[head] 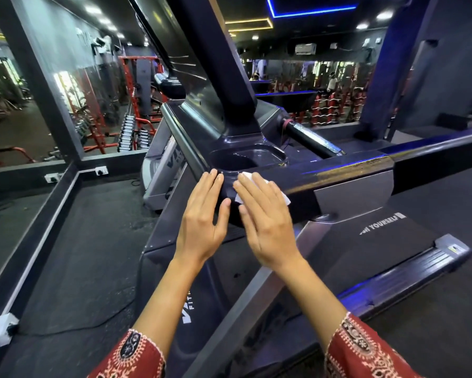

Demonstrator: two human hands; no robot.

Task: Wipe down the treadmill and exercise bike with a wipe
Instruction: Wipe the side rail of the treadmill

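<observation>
Gym mirrors [65, 85] back the treadmill [352, 192], whose dark rail corner beside the cup holder [245, 159] is being cleaned. Its corner bears the left hand [202, 214], flat with straight fingers, likely as a brace. The right hand [265, 216], equally flat and open, presses the wipe [282, 197] against the rail. The wipe is small, white, creased and mostly hidden under the fingers.

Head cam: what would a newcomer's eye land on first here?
Centre frame, two bare hands lie on the treadmill arm. The right hand presses a white wipe flat against it, and the left hand rests with straight fingers just beside, near the cup-holder tray. A blue ceiling light strip glows at the top, and red racks show in the left background.
</observation>
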